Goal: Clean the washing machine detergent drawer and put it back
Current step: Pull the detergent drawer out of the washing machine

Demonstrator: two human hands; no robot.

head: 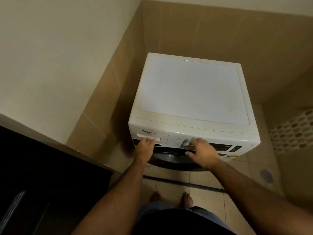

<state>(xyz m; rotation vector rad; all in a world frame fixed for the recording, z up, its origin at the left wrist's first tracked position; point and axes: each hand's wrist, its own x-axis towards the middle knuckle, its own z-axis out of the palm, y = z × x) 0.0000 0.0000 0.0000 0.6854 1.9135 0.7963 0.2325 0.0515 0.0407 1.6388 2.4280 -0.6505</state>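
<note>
My left hand (145, 145) has its fingers hooked at the lower edge of the detergent drawer (149, 135), which sits closed and flush in the upper left corner of the washing machine (193, 92) front, at the middle of the frame. My right hand (202, 150) rests loosely spread against the control panel, fingertips by the dial (186, 144), holding nothing.

What could go wrong, I think: if I pull hard and the drawer sticks on its catch, it may jerk free all at once and spill leftover water or soap onto the tiled floor (203, 180) near my bare feet. My right hand bracing so near the dial could also turn it by accident. A crooked pull from one corner might jam the drawer in its slot.

The drawer front is a pale, off-white panel with a brand name printed across it and a lighter strip below. Its inside is hidden from me.
</note>
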